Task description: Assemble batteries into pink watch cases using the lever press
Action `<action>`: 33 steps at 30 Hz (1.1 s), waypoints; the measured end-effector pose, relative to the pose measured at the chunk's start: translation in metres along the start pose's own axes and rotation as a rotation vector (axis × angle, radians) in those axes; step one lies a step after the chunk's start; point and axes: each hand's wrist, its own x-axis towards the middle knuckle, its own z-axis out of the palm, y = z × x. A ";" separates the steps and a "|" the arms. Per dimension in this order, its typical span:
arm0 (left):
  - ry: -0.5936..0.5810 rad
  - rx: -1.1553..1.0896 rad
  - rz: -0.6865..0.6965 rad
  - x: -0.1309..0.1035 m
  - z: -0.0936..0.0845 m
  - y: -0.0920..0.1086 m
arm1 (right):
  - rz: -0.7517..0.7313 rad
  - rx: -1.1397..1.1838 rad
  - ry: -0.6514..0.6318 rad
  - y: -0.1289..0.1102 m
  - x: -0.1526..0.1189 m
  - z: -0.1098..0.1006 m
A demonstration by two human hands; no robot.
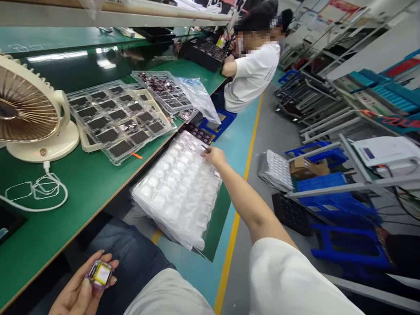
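Observation:
Near the bottom left, my left hand (82, 288) holds a small square watch-like case (100, 274) between thumb and fingers. The case has a purple rim, with a yellow-framed white part inside. My right hand (215, 157) is stretched forward, its fingers pinched on a small dark tool (206, 149), perhaps tweezers. This hand is over the far right part of a stack of white plastic trays (176, 186) with rows of rounded pockets. A few small pieces show in pockets close to the hand; their kind is too blurred to tell.
On the green bench (94, 193) stand a cream fan (20, 104) with a white cable, a clear tray of dark squares (119, 115), another parts tray (164, 90) and a plastic bag (201, 96). A co-worker (253, 75) sits farther along. Blue stools (351, 249) and racks line the right.

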 end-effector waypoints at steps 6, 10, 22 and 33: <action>-0.141 -0.058 0.124 0.003 0.023 0.011 | -0.213 0.221 0.101 -0.034 -0.129 0.005; -0.301 0.012 0.201 0.007 0.028 0.010 | -0.539 0.822 -0.411 -0.089 -0.270 0.045; -0.304 -0.240 0.360 -0.030 -0.056 0.012 | -0.243 1.190 -1.666 -0.183 -0.366 0.096; -0.143 -0.197 0.570 -0.036 -0.076 0.010 | -1.268 1.060 -0.802 -0.202 -0.378 0.051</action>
